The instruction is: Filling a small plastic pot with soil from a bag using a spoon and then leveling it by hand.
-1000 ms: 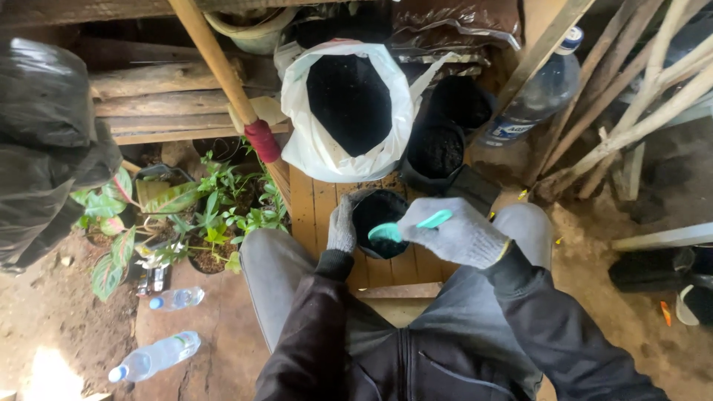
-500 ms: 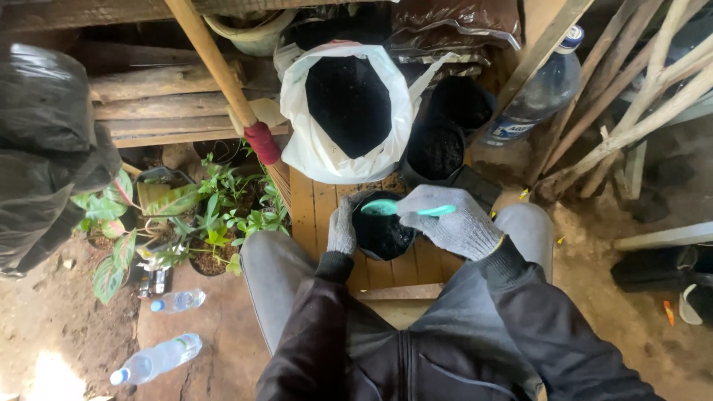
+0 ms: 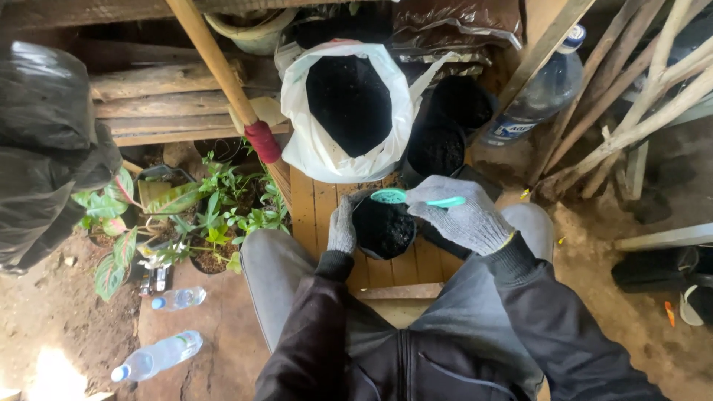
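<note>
My left hand (image 3: 342, 225), in a grey knit glove, wraps the rim of a small black grow bag (image 3: 382, 229) on its nine o'clock side; my fingers curl behind the bag, so I cannot see their tips. My right hand (image 3: 464, 215), gloved the same, is closed around the handle of a teal scoop (image 3: 401, 197), and most of that handle is buried in my grip. The scoop's bowl sits at the bag's twelve o'clock edge, just over the dark soil; whether it carries soil I cannot make out. The bag stands between my knees on a slatted wooden surface (image 3: 312, 208).

At twelve o'clock from the bag a white plastic sack (image 3: 297, 141) gapes open, full of black soil. At one o'clock stand two more black bags (image 3: 445, 137), their lower parts hidden behind my right hand. A large clear bottle (image 3: 538, 96) leans at two o'clock, half behind a plank. At nine o'clock, potted green plants (image 3: 215, 208) crowd together, their pots mostly covered by leaves. A wooden pole (image 3: 215, 67) with red tape crosses at eleven o'clock. Two small water bottles (image 3: 160, 356) lie on the dirt floor at eight o'clock. A black bundle at ten o'clock is cut off by the frame.
</note>
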